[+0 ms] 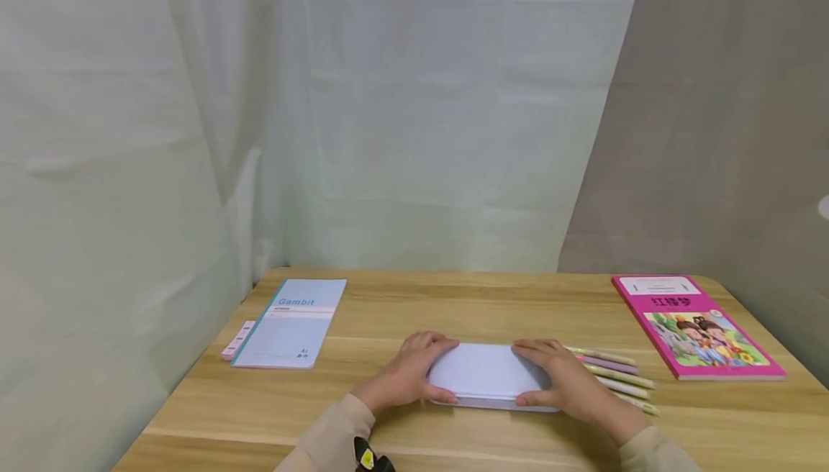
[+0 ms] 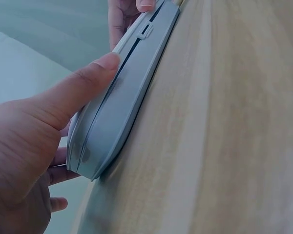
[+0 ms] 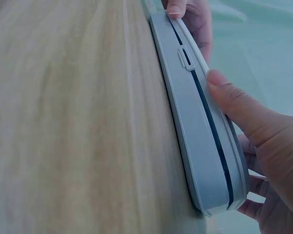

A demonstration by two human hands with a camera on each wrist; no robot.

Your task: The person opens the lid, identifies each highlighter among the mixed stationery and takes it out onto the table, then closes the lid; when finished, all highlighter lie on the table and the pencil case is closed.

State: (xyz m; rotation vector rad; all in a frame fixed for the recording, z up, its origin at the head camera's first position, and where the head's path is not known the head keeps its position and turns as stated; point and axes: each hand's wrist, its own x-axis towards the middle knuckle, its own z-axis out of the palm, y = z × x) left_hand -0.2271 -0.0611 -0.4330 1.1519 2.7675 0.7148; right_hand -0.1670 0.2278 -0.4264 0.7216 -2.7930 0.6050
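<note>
A white pencil case with rounded ends lies flat on the wooden table. My left hand grips its left end, with the thumb on the front edge and the fingers round the back. At the other end my right hand holds it the same way. Both wrist views show the case's front side, where a small clasp sits at the middle. A narrow dark gap runs along the front between lid and base. What lies inside is hidden.
Several pens lie side by side just right of the case, partly behind my right hand. A pink picture book is at the far right. A light blue notebook lies at left, over a pink-and-white strip. Curtains surround the table.
</note>
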